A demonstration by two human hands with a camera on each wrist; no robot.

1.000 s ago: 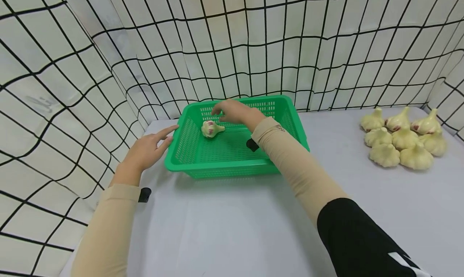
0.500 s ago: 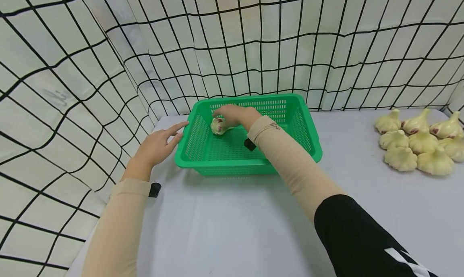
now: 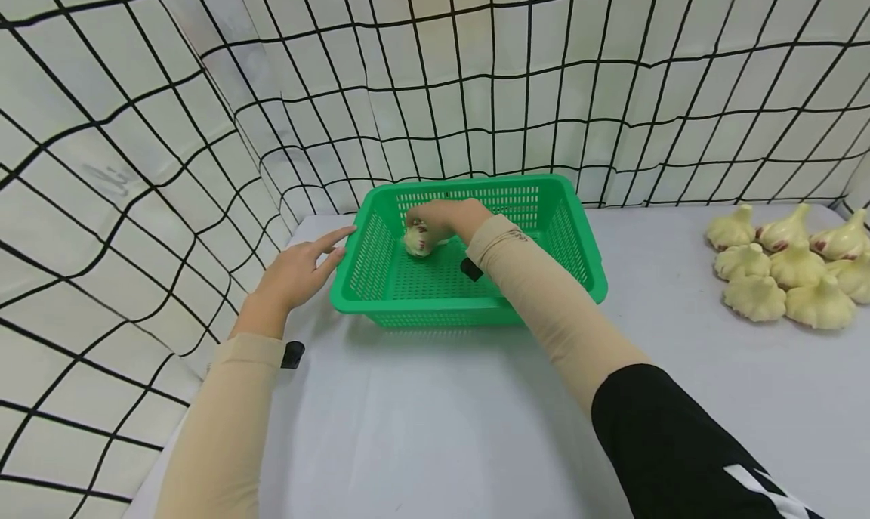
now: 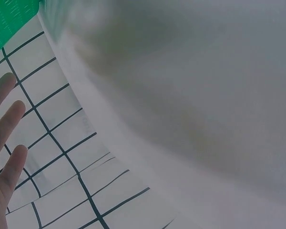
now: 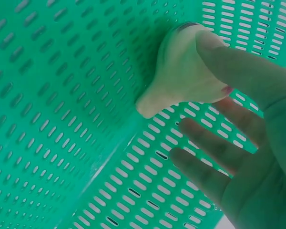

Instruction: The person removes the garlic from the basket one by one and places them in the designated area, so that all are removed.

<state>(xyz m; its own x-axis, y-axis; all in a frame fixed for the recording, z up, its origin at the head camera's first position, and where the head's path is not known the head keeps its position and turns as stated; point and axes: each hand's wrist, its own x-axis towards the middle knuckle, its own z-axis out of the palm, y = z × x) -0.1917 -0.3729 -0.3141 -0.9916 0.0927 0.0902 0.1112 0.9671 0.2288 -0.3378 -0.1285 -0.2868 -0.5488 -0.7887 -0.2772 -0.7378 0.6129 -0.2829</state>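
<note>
Inside the green plastic basket (image 3: 435,305), my right hand (image 3: 443,215) pinches a garlic bulb (image 3: 417,241) with purple-red marks. The right wrist view shows the thumb on one side of the garlic bulb (image 5: 183,67) and a finger at the other, while the remaining fingers extend below it. The bulb's stem points away from the palm. My left hand (image 3: 295,273) stays at the basket's left rim, its index fingertip at the edge and fingers mostly straight. In the left wrist view, the spread fingers (image 4: 5,129) hold nothing.
Several garlic bulbs (image 3: 791,266) sit in a group on the white table (image 3: 421,421) at the right. Black netting over white walls (image 3: 516,88) stands behind the basket and along the left side.
My right hand has lowered onto the garlic bulb in the basket and taken hold of it. The head view has shifted slightly. My left hand keeps its place at the rim.
</note>
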